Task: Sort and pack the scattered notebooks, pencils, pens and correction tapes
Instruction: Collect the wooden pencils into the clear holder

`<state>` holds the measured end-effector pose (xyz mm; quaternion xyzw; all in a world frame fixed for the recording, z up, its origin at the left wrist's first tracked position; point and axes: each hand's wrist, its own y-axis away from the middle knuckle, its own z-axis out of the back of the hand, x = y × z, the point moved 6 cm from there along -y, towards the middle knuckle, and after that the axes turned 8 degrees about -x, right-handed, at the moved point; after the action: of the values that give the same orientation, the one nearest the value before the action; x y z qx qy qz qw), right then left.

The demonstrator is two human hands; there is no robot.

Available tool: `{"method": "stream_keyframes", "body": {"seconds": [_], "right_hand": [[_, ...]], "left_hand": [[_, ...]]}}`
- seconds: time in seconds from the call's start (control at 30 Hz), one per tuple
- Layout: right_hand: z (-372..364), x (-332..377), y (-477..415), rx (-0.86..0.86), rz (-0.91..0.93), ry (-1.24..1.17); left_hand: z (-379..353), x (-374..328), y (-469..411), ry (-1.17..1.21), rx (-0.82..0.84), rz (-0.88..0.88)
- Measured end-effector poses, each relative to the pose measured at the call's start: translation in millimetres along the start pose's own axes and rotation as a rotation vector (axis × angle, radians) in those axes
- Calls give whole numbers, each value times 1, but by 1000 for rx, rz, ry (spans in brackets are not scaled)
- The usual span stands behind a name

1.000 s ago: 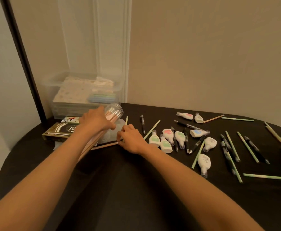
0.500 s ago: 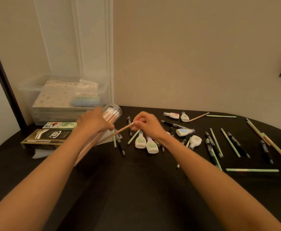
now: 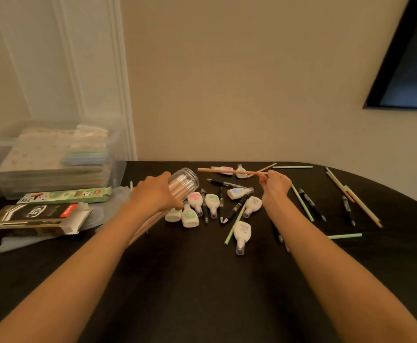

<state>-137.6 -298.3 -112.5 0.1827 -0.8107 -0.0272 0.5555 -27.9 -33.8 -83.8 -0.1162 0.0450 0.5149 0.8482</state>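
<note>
While the left hand (image 3: 156,194) grips the tilted jar (image 3: 186,179) of pencils (image 3: 179,186), the right hand (image 3: 275,184) pinches one pencil (image 3: 227,171) by its end, level above the table (image 3: 202,280); I'd align it with the others before sliding it in.

Head-worn camera looks forward and down, close over the table (image 3: 202,280).

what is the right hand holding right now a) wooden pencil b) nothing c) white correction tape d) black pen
a: the right hand pinches one end of a long light wooden pencil, whose other end points toward the clear plastic jar of pencils that the left hand grips.
</note>
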Motion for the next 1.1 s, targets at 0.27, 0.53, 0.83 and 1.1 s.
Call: {"method": "stream_keyframes", "body": {"seconds": [0.27,0.53,0.83,1.1], "right_hand": [[6,7,-11,27,9,25],[20,6,-26,74,-50,76],[-18,-2,15,701,69,445],[-7,17,-63,619,124,488]], "left_hand": [[-9,-38,-2,40,13,-36],[-17,-60,-6,33,53,-59],[-22,-113,-18,42,79,-156],[-34,-167,-63,105,61,-159]]}}
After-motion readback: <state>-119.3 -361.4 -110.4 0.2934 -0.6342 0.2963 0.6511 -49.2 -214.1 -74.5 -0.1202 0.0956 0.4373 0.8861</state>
